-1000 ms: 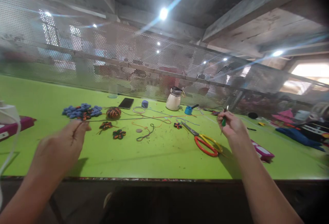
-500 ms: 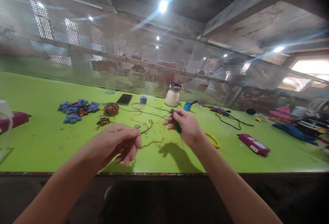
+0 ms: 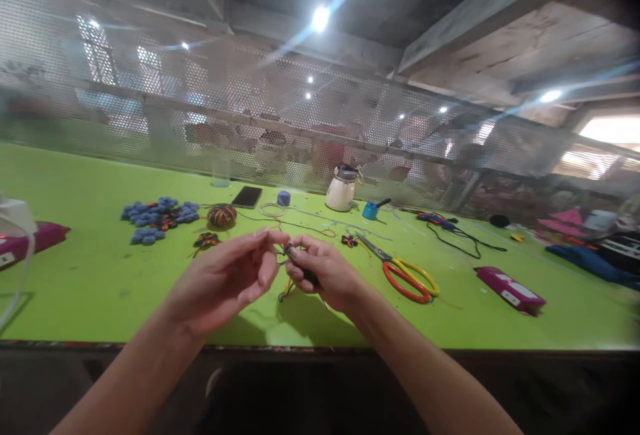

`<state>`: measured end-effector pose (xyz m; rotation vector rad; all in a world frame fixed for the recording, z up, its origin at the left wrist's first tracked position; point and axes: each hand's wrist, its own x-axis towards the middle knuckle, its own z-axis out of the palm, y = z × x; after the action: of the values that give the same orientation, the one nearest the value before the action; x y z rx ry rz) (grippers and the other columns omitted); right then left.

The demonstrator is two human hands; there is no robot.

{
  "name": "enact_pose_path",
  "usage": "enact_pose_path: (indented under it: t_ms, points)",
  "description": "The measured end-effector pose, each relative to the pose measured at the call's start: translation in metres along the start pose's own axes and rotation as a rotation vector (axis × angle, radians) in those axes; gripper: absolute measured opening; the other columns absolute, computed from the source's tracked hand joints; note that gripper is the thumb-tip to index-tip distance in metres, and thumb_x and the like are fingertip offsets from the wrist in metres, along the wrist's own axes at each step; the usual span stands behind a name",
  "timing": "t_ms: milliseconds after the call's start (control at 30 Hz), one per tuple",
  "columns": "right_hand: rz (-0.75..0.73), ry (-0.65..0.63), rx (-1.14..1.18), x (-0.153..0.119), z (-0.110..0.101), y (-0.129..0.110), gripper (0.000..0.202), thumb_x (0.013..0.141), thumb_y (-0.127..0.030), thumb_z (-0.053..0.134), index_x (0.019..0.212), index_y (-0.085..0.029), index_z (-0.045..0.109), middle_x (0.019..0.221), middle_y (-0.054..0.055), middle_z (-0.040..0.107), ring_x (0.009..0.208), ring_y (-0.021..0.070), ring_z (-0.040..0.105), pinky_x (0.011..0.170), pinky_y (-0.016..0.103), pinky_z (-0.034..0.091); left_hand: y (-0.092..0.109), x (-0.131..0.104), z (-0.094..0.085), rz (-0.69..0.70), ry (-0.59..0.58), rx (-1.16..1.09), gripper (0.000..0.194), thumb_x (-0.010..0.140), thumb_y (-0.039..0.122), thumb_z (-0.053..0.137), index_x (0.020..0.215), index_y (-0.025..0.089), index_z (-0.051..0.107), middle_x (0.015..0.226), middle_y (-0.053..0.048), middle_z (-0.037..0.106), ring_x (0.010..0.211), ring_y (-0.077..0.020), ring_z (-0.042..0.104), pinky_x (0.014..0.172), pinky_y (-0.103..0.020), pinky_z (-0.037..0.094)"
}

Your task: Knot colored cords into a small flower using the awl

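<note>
1. Clock directions run from the meeting hands, with 12 pointing away from the person. The right hand (image 3: 323, 267) is closed around a dark-handled tool (image 3: 310, 278), whose tip is hidden among the fingers.
2. The left hand (image 3: 237, 275) is just beside it, at 9, fingers curved; the fingertips meet or nearly meet. I cannot tell whether it grips anything.
3. A bit of dark-and-orange yarn (image 3: 285, 294) shows just below the fingers, at 6, over the green table (image 3: 100, 282).
4. At 3, scissors (image 3: 407, 280) with one red and one yellow handle lie near; farther out is a maroon box (image 3: 510, 290).
5. Small yarn flowers lie at 2 (image 3: 349, 241) and 10 (image 3: 207, 241).
6. Beyond, at 10, sit a multicoloured yarn ball (image 3: 221, 216) and blue flower pieces (image 3: 147, 235).
7. Farther off: a phone (image 3: 247, 197) at 11, a jug (image 3: 341, 192) at 1.
8. Farthest, at 12, stands a perforated screen (image 3: 290, 108).
</note>
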<state>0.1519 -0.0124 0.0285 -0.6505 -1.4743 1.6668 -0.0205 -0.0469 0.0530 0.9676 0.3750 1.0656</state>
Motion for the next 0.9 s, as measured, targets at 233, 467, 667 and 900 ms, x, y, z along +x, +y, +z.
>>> enact_pose_path:
  t_ms: [233, 467, 667, 900]
  points:
    - [-0.067, 0.089, -0.090, 0.001, 0.007, 0.009, 0.030, 0.079, -0.044, 0.059, 0.086, -0.020, 0.044, 0.054, -0.009, 0.048, 0.036, 0.0040, 0.038, 0.036, 0.015, 0.023, -0.003, 0.014, -0.011, 0.280, 0.350, 0.685, 0.047, 0.087, 0.039, 0.045, 0.128, 0.017, 0.047, 0.062, -0.001, 0.063, 0.042, -0.0113, 0.046, 0.044, -0.024, 0.035]
    - [-0.326, 0.168, -0.250, -0.005, 0.003, -0.005, 0.022, 0.084, -0.039, 0.054, 0.087, -0.019, 0.046, 0.056, -0.008, 0.045, 0.040, 0.0046, 0.039, 0.040, 0.018, 0.032, 0.003, 0.008, -0.023, 0.085, 0.247, 1.543, 0.033, 0.088, 0.037, 0.040, 0.074, 0.018, 0.063, 0.060, -0.002, 0.059, 0.059, -0.0173, 0.053, 0.060, -0.029, 0.039]
    - [-0.329, 0.059, -0.078, -0.008, -0.003, -0.010, 0.018, 0.084, -0.033, 0.057, 0.089, -0.019, 0.047, 0.057, -0.007, 0.044, 0.044, 0.0051, 0.043, 0.041, 0.017, 0.029, 0.007, -0.030, 0.000, -0.160, -0.469, 0.597, 0.034, 0.087, 0.035, 0.044, 0.068, 0.016, 0.065, 0.049, -0.003, 0.057, 0.047, -0.0127, 0.050, 0.048, -0.024, 0.038]
    - [-0.302, 0.024, -0.018, -0.005, -0.002, 0.001, 0.018, 0.085, -0.033, 0.057, 0.090, -0.020, 0.046, 0.054, -0.008, 0.042, 0.046, 0.0064, 0.045, 0.043, 0.019, 0.028, 0.001, 0.010, -0.017, 0.324, 0.323, 0.881, 0.046, 0.083, 0.025, 0.048, 0.129, 0.021, 0.047, 0.068, -0.001, 0.063, 0.052, -0.0136, 0.049, 0.053, -0.026, 0.039]
